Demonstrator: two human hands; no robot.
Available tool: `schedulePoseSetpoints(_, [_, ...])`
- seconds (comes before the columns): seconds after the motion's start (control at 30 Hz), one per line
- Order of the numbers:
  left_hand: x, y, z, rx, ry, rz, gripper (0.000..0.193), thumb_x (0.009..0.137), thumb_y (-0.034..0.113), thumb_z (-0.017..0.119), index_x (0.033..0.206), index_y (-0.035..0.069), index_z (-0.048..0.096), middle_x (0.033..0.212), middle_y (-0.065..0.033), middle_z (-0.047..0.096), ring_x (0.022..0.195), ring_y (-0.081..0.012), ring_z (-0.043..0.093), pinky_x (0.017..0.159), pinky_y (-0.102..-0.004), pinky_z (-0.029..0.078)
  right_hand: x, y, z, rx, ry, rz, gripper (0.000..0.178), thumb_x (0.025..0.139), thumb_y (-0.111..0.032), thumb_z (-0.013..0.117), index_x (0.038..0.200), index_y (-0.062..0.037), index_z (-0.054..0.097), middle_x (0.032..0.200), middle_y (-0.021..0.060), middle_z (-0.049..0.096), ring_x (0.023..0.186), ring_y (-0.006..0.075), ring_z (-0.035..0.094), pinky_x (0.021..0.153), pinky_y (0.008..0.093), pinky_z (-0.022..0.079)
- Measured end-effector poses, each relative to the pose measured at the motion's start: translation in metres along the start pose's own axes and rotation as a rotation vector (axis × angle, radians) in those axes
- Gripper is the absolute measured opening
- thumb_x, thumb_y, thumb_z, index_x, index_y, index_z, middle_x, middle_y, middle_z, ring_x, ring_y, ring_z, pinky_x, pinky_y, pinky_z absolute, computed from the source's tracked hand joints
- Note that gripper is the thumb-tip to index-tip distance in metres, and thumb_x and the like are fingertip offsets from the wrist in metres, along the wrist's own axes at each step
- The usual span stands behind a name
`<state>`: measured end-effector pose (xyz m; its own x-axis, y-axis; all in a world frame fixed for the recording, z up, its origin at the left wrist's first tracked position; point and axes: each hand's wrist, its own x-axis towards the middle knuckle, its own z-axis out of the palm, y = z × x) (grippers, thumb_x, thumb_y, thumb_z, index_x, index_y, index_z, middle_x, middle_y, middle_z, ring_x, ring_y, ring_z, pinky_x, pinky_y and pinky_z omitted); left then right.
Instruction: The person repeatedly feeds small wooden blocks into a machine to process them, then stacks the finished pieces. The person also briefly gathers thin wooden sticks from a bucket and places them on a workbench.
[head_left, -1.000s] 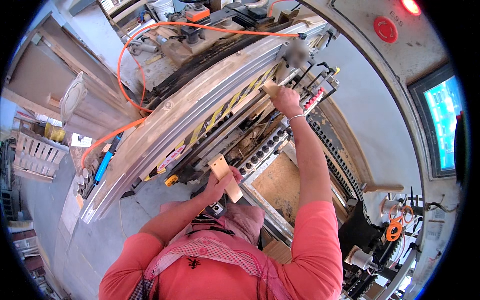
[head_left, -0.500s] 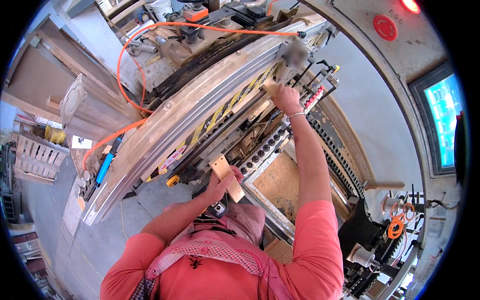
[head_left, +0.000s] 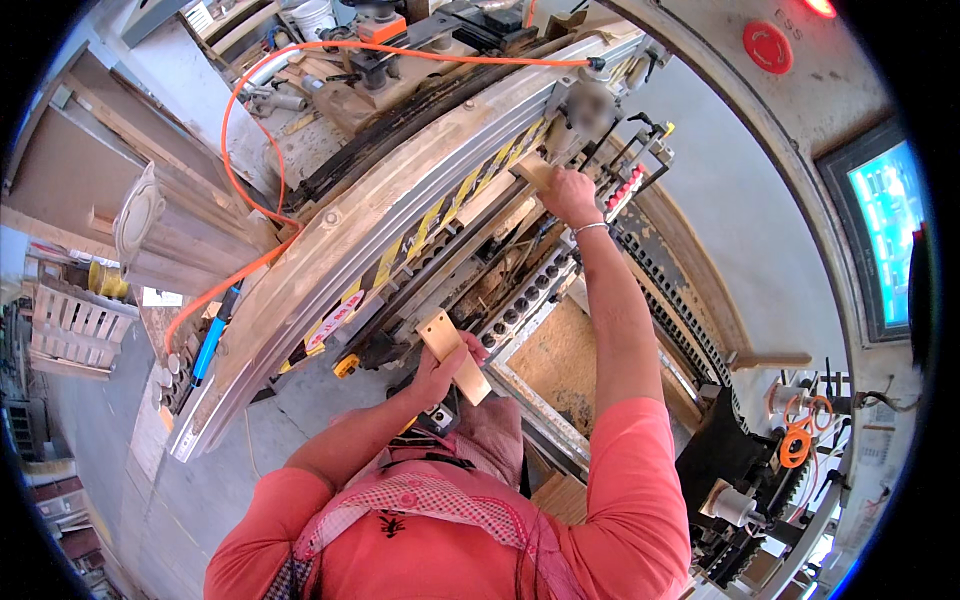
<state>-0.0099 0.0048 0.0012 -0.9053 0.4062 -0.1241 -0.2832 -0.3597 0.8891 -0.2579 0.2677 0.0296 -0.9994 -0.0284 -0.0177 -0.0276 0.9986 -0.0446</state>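
Wooden block, judged light, stiff, best edge-held, is clasped below striped strip by left hand, second piece near strip's far end by right hand, fingers closed on both.

a bright orange hose loops across the upper left, its lower end near a blue cylinder. farther left, a yellow spool shows just beyond a pale slatted crate. at right, a round red button, a lit screen and coiled orange tubing.
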Motion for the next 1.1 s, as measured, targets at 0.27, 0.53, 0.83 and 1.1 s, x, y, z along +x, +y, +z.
schedulePoseSetpoints(0.27, [0.001,-0.007,-0.003,0.052,0.002,0.03,0.028,0.09,0.025,0.044,0.099,0.001,0.052,0.09,-0.0117,0.062,0.078,-0.0158,0.058,0.072,-0.0304,0.047,-0.011,-0.014,-0.005,0.047,-0.019,0.012,0.038,0.07,-0.033,0.064,0.091,-0.0011,0.059,0.088,0.0187,0.064,0.087,0.0323,0.062,0.076,0.0406,0.05])
schedulePoseSetpoints(0.53, [0.001,-0.005,0.0,0.085,0.006,0.031,0.029,0.091,0.027,0.043,0.098,0.001,0.053,0.09,-0.011,0.062,0.078,-0.0149,0.058,0.072,-0.0299,0.047,-0.006,-0.013,-0.001,0.054,-0.038,0.056,0.038,0.069,-0.032,0.064,0.091,-0.0015,0.06,0.088,0.0186,0.064,0.087,0.0325,0.061,0.076,0.0397,0.05])
schedulePoseSetpoints(0.83, [0.001,-0.007,-0.002,0.072,0.003,0.02,0.028,0.091,0.025,0.043,0.098,0.001,0.053,0.09,-0.01,0.061,0.077,-0.0143,0.057,0.071,-0.0294,0.047,-0.008,-0.019,-0.007,0.055,-0.018,0.067,0.039,0.068,-0.03,0.064,0.093,-0.0012,0.06,0.089,0.0179,0.064,0.087,0.0317,0.062,0.077,0.039,0.05])
schedulePoseSetpoints(1.1, [0.003,-0.005,-0.001,0.085,0.002,0.002,0.028,0.09,0.027,0.043,0.097,0.001,0.053,0.09,-0.0096,0.061,0.078,-0.0143,0.057,0.072,-0.0296,0.046,-0.008,-0.019,-0.002,0.076,0.025,0.106,0.031,0.067,-0.026,0.062,0.086,-0.0015,0.063,0.086,0.0176,0.065,0.084,0.0315,0.063,0.075,0.0387,0.051])
